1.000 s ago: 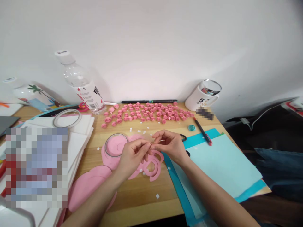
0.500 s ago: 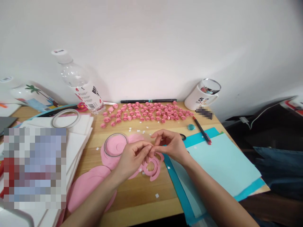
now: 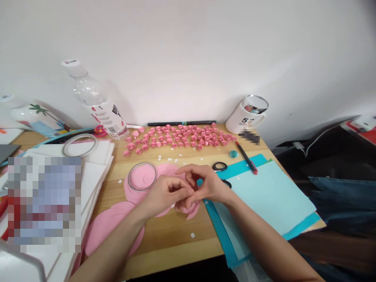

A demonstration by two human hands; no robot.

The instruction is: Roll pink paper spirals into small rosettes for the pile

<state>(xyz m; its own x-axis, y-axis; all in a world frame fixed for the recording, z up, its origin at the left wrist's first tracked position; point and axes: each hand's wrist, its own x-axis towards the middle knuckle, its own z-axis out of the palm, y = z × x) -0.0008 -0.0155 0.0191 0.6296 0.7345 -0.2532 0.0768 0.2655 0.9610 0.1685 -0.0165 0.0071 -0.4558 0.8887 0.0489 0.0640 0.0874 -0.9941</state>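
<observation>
Fingertips together, my left hand (image 3: 168,194) and my right hand (image 3: 207,183) meet above the middle of the wooden table. Both are closed in a pinch; whatever lies between the fingers is hidden or too small to make out. Cut pink paper rings (image 3: 193,214) lie beneath them, partly covered. To the left, a clear roll of tape (image 3: 156,175) rests on pink paper discs (image 3: 127,190), and larger pink discs (image 3: 102,229) lie nearer me. Behind my hands spread many small rolled pink paper flowers (image 3: 177,138). Black-handled scissors (image 3: 221,170) show partly beside my right hand.
Light blue paper sheets (image 3: 270,199) lie at right with a pen (image 3: 247,157) across their far edge. A white mug (image 3: 236,118) and a water bottle (image 3: 102,111) stand by the wall. White sheets (image 3: 96,172) are stacked left. Small white scraps (image 3: 192,235) dot the table.
My right hand has shifted slightly, its fingers more curled against the left hand's. More of the scissors' handles now shows. The whole view has moved a little; the table things lie as before.
</observation>
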